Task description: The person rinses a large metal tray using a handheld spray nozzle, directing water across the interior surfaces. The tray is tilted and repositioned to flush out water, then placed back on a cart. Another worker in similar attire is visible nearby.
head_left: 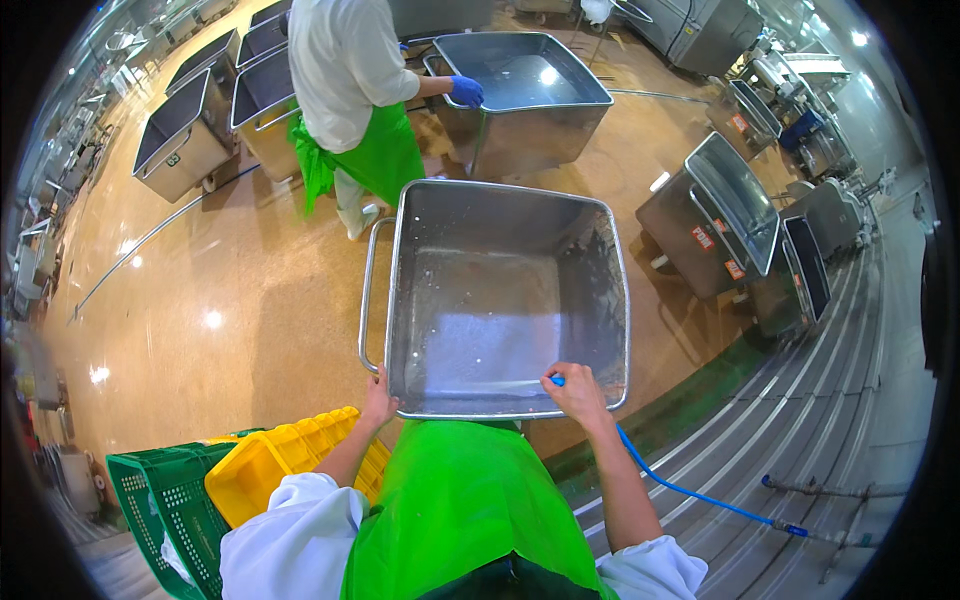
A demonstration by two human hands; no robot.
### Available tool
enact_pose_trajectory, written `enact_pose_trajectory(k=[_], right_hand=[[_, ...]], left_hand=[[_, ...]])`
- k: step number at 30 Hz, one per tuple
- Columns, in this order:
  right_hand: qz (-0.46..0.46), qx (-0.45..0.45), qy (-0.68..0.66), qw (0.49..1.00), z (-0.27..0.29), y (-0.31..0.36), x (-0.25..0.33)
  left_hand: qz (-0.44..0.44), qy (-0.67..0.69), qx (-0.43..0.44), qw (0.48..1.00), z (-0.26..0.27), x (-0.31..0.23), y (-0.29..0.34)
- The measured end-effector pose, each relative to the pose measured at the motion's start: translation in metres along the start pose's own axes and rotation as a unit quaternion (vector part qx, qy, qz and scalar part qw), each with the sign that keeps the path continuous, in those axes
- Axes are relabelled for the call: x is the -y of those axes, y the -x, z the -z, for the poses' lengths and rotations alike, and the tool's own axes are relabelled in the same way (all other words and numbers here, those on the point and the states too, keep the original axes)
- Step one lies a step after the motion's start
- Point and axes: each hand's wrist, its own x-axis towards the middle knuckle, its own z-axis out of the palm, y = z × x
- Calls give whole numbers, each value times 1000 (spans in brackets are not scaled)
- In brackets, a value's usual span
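A deep stainless steel tub point(480, 290) with a rolled rim and a side handle point(369, 290) stands right in front of me. Its inside is wet, with pale specks on the floor and walls. My left hand point(378, 402) is closed on the tub's near left corner, just below the handle's lower end. Over the near right part of the tub, my right hand point(577, 393) grips the end of a blue hose point(680, 487). A thin streak of water seems to run leftward from the hose end along the near wall.
A co-worker point(350, 90) in a green apron and blue glove touches another metal tub point(540, 140) ahead. More tubs point(715, 215) stand right and far left point(185, 130). Yellow point(270, 470) and green crates point(170, 510) sit by my left side. A ribbed metal wall point(760, 430) borders the right.
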Motion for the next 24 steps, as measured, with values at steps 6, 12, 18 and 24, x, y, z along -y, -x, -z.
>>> enact_pose_trajectory(k=[6, 12, 18, 24], right_hand=[[12, 1, -20, 1000, 0, 2, 9], [0, 22, -2, 1000, 0, 11, 12], [23, 0, -6, 1000, -3, 19, 14], [-1, -1, -6, 1000, 4, 23, 8]], left_hand=[[11, -54, 3, 998, 1, -2, -1], [-13, -81, 9, 997, 0, 1, -9], [16, -143, 101, 984, 11, -7, -30], [-40, -342, 223, 912, 13, -26, -57]])
